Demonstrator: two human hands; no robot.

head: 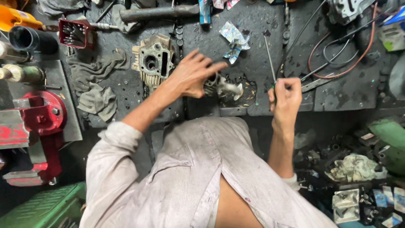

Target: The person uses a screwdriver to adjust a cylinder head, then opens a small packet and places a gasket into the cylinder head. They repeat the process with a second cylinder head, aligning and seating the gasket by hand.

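Observation:
My left hand reaches over the dark, greasy workbench and grips a small silvery metal engine part near the bench's front edge. My right hand is closed around a thin screwdriver whose long shaft points away from me. A grey finned cylinder head lies on the bench just left of my left hand.
A red bench vise stands at the left. Grey rags, a red box of bits, a crumpled wrapper, coiled cables and a heavy metal bar lie on the bench. Engine parts are piled at lower right.

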